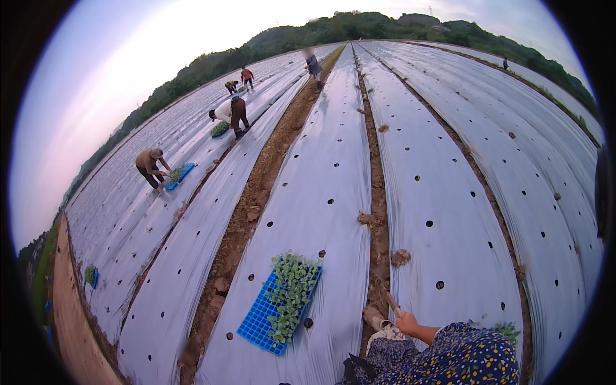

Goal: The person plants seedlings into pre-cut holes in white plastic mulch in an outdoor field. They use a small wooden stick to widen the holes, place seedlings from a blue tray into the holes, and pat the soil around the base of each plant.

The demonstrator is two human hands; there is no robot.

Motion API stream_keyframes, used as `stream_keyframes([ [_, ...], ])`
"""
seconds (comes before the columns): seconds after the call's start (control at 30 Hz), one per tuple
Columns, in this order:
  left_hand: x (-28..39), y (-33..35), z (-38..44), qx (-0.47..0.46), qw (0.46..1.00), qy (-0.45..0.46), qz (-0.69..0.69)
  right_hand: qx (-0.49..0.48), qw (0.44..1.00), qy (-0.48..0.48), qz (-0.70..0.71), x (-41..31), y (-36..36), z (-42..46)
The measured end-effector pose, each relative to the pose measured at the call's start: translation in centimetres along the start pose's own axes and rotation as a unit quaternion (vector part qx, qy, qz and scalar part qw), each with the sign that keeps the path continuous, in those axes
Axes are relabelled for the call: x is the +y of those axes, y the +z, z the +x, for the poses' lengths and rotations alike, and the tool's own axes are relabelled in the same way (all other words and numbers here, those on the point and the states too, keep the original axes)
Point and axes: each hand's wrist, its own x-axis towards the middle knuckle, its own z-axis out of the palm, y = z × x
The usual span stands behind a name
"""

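My right hand (pixel 407 324) is closed around a short wooden stick or tool handle (pixel 393 305), beside a light-coloured shoe (pixel 373 317) in the soil furrow. A dotted dark blue sleeve (pixel 462 353) covers my arm. My left hand is out of view. Left of the furrow, a blue plastic seedling tray (pixel 255 320) lies tilted on the plastic mulch film (pixel 346 288). Leafy green seedlings (pixel 291 293) fill its right part; many cells on its left look empty. Near the tray are round planting holes (pixel 308 323) in the film. More green leaves (pixel 507 332) show behind my sleeve.
Film-covered beds run away, divided by soil furrows (pixel 269 168). At left, a person (pixel 149 163) bends over a blue tray (pixel 180 176), and another person (pixel 233 113) bends farther off. Others work beyond. A clump of dry roots or soil (pixel 400 258) lies near the furrow.
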Motion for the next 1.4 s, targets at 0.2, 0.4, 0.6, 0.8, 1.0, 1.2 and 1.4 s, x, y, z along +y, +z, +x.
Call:
stream_keyframes([
  [0.2, 0.9, 0.5, -0.7, -0.002, 0.999, 0.037, -0.028, -0.010, 1.000, 0.014, 0.023, 0.9, 0.7, 0.6],
  [0.4, 3.9, 1.6, -2.2, -0.012, 0.998, 0.011, -0.068, 0.026, 0.999, -0.022, -0.009, 2.0, 1.7, 1.0],
  [0.6, 4.3, 2.0, -2.2, 0.002, 0.999, 0.016, -0.028, -0.010, 1.000, -0.010, -0.017, 0.3, 0.2, 0.5],
  [0.8, 6.0, 1.8, -2.8, -0.019, 0.999, 0.031, 0.011, -0.007, 0.999, -0.042, -0.019, -1.2, -0.2, 1.1],
  [1.0, 7.0, 2.2, -3.1, -0.015, 0.999, 0.028, 0.024, -0.024, 0.999, -0.025, -0.011, -1.1, 0.6, 2.1],
  [1.2, 6.8, 2.0, -3.1, -0.007, 1.000, 0.017, 0.018, -0.045, 0.999, -0.007, -0.004, -2.1, 0.2, 1.3],
  [1.4, 8.2, 2.1, -4.0, 0.004, 0.993, 0.036, 0.112, -0.024, 1.000, -0.012, -0.008, -2.0, 0.6, 0.6],
])
